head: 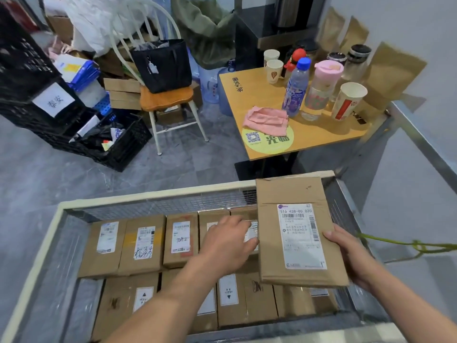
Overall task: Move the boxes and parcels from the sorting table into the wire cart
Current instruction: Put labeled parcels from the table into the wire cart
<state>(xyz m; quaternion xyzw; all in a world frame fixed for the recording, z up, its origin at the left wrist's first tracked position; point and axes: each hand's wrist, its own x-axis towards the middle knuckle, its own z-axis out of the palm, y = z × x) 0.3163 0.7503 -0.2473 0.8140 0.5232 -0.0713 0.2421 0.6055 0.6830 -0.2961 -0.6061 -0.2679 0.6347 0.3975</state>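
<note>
The boxes (141,243) in the cart are brown with white labels. Behind the cart, the small table (257,95) is yellow. On the table lie a pink cloth (265,120), a pink-lidded cup (327,70) and a blue-capped bottle (296,87). Left of the table, the chair's cushion (165,97) is orange and the bag (162,64) is black.

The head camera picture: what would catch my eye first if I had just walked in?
First, the flat cardboard parcel with a white label, held by the right hand over the wire cart at lower right. Beneath it, brown boxes fill the cart in rows, where the left hand reaches. Behind, a yellow table carries bottles and paper cups.
</note>
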